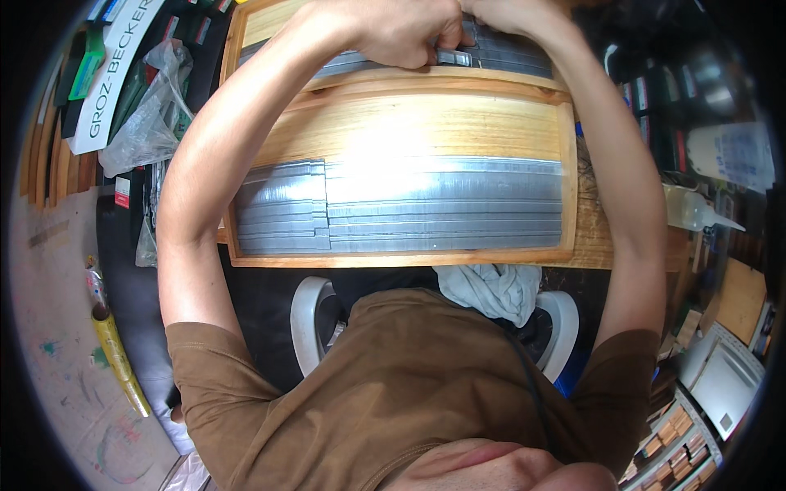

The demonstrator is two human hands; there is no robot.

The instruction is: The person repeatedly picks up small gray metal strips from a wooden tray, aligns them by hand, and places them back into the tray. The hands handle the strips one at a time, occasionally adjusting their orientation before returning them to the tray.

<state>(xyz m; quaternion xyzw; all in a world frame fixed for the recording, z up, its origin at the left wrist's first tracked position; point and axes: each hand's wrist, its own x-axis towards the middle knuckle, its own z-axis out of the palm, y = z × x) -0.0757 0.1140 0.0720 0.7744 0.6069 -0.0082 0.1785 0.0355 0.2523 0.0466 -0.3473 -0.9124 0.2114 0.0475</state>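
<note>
Wood, brown and roughly grained, forms the bench (593, 245), seen in part to the right of the near tray (393, 260). That tray is a shallow rectangle with a pale grained floor and smooth, slim wooden walls. The far tray (393, 80), built alike, stands just beyond it and is cut by the upper edge of the view. Metal strips (442, 217), gray, thin and shiny, lie closely packed in the near half of the near tray, their ridges running lengthwise; a step divides a shorter left block from a longer right one. More gray strips (520, 56) fill the near side of the far tray, under the hands. A crumpled clear plastic bag (164, 98) sits at the left, and a soft, folded pale cloth (495, 286) lies below the near tray. The left hand (401, 34) is over the far tray, its fingers curled inward; the right hand (514, 13) is close beside it, its fingers too cropped to tell. A small, glossy, pale gray piece (455, 58) touches the left fingertips; whether they pinch it, I cannot tell.
</note>
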